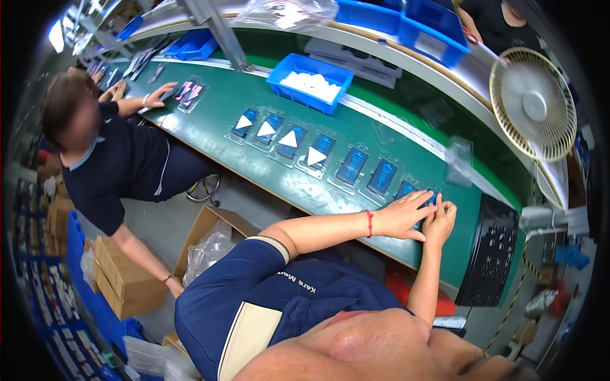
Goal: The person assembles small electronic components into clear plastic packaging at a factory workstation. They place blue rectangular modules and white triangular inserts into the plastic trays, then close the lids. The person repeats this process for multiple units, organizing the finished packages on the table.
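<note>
Near the right end of the green table, my left hand (406,216) reaches across with its fingers stretched out and thumb apart, over a clear plastic tray. My right hand (440,223) is beside it, fingers bent close together on a flat dark blue piece (434,198), mostly covered by the hands. Just left of them lies another dark blue piece (406,188), partly behind my left hand. Further left, a row of clear trays holds similar flat pieces (382,176); several carry a white triangle (316,156).
A blue bin (310,82) with white pieces stands behind the row. At right are a black tray (489,251), a clear plastic tray (459,161) and a fan (532,105). A co-worker (121,146) sits at left, a hand by pink-marked packs (189,95). Cardboard boxes (130,279) stand below.
</note>
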A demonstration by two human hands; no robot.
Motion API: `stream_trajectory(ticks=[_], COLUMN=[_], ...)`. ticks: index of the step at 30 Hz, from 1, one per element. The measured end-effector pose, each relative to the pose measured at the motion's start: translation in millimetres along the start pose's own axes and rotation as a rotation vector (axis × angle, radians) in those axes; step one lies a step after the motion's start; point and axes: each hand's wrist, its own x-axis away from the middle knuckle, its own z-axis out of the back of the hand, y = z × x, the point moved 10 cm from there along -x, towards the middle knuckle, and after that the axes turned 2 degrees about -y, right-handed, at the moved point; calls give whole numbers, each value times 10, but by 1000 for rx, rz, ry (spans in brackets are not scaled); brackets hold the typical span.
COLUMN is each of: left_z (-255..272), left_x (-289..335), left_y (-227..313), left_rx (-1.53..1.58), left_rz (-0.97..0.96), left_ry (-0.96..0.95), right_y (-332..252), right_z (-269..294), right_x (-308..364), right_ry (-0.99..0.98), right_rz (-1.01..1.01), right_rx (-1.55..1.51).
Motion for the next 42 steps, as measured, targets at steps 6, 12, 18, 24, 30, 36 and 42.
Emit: stream_trajectory(ticks=[6, 12, 18, 24, 30, 36, 42], left_z=[1875, 3396, 3412, 3490, 3647, 3616, 3094], left_x=[361, 685, 633, 670, 714, 900, 896], left_y=[-219, -2255, -2943, -2934, -2755, -2985, -2387], left_rx=[-294, -596, -707, -782, -302, 586, 829], left_rz=[-4, 688, 1134, 1045, 826, 808, 735], left_ry=[516, 318, -107, 146, 495, 875, 820], right_y=[-205, -298, -274, -267, -244, -189, -506], right_z=[-20, 0, 19, -4, -4, 45, 259], right_x=[-12, -40, -48, -44, -37, -61, -287], right_ry=[-11, -1, -16, -39, -52, -11, 158], right_rz=[-29, -10, -39, -54, -69, -114, -190], right_rx=[-28, -44, -57, -58, -58, -196, -571])
